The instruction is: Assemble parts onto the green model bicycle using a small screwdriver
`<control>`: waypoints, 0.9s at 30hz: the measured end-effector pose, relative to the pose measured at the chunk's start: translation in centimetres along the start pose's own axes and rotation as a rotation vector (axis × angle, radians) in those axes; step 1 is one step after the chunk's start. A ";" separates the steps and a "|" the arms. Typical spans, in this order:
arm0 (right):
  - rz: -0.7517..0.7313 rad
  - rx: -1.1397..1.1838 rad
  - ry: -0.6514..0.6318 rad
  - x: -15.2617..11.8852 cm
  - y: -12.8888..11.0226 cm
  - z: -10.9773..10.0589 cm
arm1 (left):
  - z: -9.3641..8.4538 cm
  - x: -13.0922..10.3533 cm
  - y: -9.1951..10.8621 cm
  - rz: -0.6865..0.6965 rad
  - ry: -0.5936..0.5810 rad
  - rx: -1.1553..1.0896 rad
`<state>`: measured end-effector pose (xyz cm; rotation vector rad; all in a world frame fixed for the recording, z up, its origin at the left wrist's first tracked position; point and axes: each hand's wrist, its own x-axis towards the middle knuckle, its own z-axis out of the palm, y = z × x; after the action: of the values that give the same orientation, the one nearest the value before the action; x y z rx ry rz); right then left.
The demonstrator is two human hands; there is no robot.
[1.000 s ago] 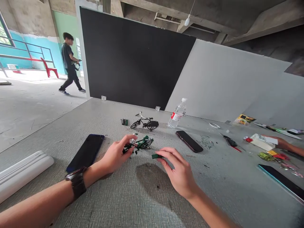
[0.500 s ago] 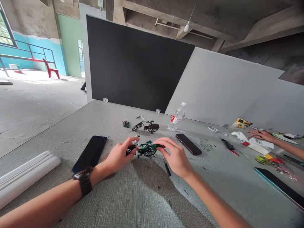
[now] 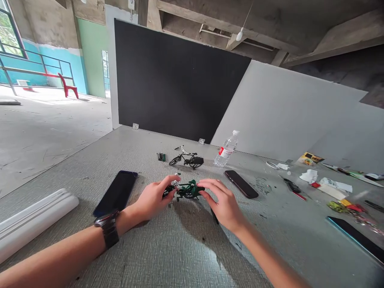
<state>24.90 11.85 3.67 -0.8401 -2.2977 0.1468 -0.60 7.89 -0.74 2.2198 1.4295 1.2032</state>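
Observation:
A small green model bicycle [image 3: 186, 189] stands upright on the table between my hands. My left hand [image 3: 154, 196], with a dark watch on the wrist, pinches the front of it near the handlebar and front wheel. At the back end, the fingertips of my right hand [image 3: 222, 202] close on the part behind the saddle; what exactly they grip is partly hidden. Just beyond stands a black model bicycle [image 3: 186, 159] with a dark box over its rear wheel. Small dark green parts [image 3: 161, 157] lie to its left. A thin black tool [image 3: 215, 217] lies partly under my right hand.
Phones lie to the left [image 3: 116, 193] and right [image 3: 241, 184], with another phone [image 3: 355, 239] at far right. A plastic bottle [image 3: 226, 150] stands behind. White wrappers [image 3: 334, 187], black-handled pliers [image 3: 291, 185] and colourful trinkets [image 3: 345, 207] lie right. A white plastic bar [image 3: 39, 222] lies left.
My right hand has shifted slightly at the bicycle's rear, and the dark piece between its fingers shows less. Another person's hand at the right has left the view. My left hand keeps its hold.

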 end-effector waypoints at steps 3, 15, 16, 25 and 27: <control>0.059 0.016 -0.008 -0.5 0.4 0.2 | 0.0 -0.1 0.2 0.012 0.000 0.019; 0.338 0.177 -0.189 -1.5 1.0 1.3 | -0.4 0.0 0.7 0.033 0.016 0.027; 0.353 0.199 -0.182 -1.4 0.9 1.4 | -0.4 0.0 0.7 0.036 0.020 0.023; 0.416 0.435 -0.164 -1.3 0.1 2.2 | -0.2 -0.1 0.3 0.054 0.066 -0.004; 0.425 0.458 -0.153 -1.3 0.2 2.4 | -0.1 -0.1 0.2 0.051 0.076 -0.007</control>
<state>24.25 11.51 1.07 -1.0793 -2.0607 0.9143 -0.54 7.67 -0.56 2.2414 1.4020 1.3198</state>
